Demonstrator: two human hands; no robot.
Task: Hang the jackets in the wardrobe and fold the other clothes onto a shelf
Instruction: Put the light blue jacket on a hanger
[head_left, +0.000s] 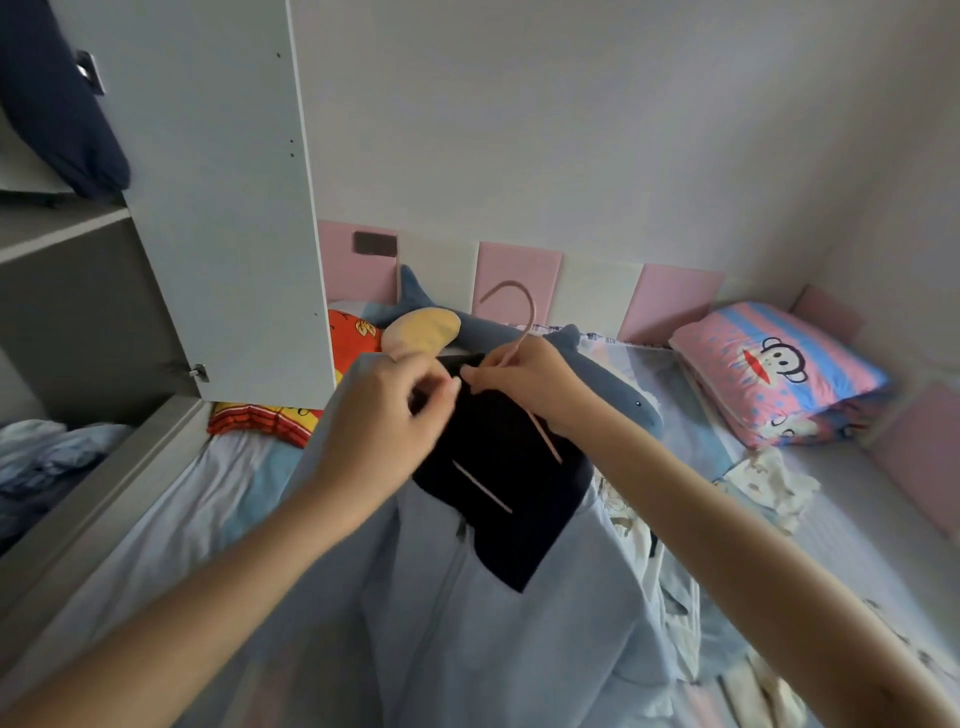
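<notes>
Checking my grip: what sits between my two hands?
Head view: the dark collar of the jacket bridges the left hand and the right hand, which grips the hanger.

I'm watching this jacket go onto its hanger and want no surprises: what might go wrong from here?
The jacket is held only at the collar by the left hand and right hand. It gapes open there, so a shoulder may slide off the pink hanger. The open wardrobe door stands close on the left, and the hook may catch it.
</notes>
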